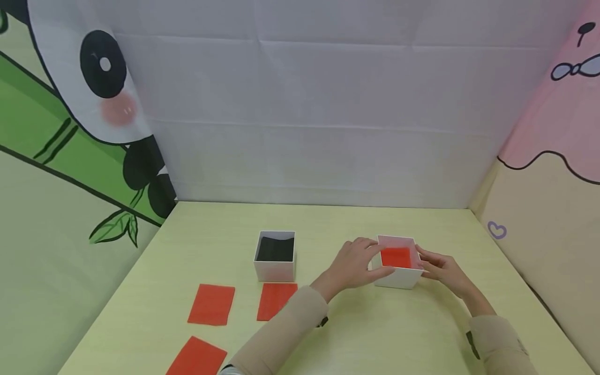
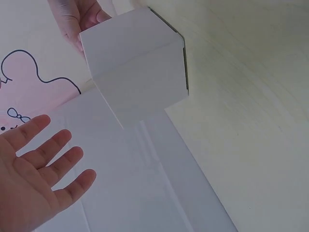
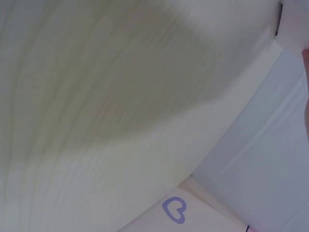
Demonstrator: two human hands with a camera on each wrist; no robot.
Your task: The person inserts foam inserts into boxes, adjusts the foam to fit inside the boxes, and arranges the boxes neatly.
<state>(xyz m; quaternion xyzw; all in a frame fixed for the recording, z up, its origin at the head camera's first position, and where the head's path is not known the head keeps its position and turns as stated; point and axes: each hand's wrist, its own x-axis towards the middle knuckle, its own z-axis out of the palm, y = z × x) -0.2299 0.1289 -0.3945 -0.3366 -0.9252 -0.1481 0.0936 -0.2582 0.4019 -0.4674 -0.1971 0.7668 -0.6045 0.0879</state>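
A white open-topped box [image 1: 398, 279] stands at the right of the table with a red square sheet [image 1: 396, 257] inside. My right hand [image 1: 445, 271] holds this box at its right wall; in the left wrist view its fingers [image 2: 77, 21] are at the box's edge. Over the box's left side is my left hand [image 1: 351, 263], its spread fingers apart from the box walls in the left wrist view. A second white box [image 1: 274, 272], left of centre, holds a black sheet [image 1: 275, 249]. Only a sliver of the right hand [image 3: 306, 72] shows in the right wrist view.
Three more red square sheets lie on the pale wooden table [image 1: 328, 224]: one sheet [image 1: 276, 301] in front of the black-filled box, another sheet [image 1: 211, 304] left of it, and a third sheet [image 1: 198, 358] nearer. A white curtain [image 1: 304, 130] hangs behind; printed panels stand at both sides.
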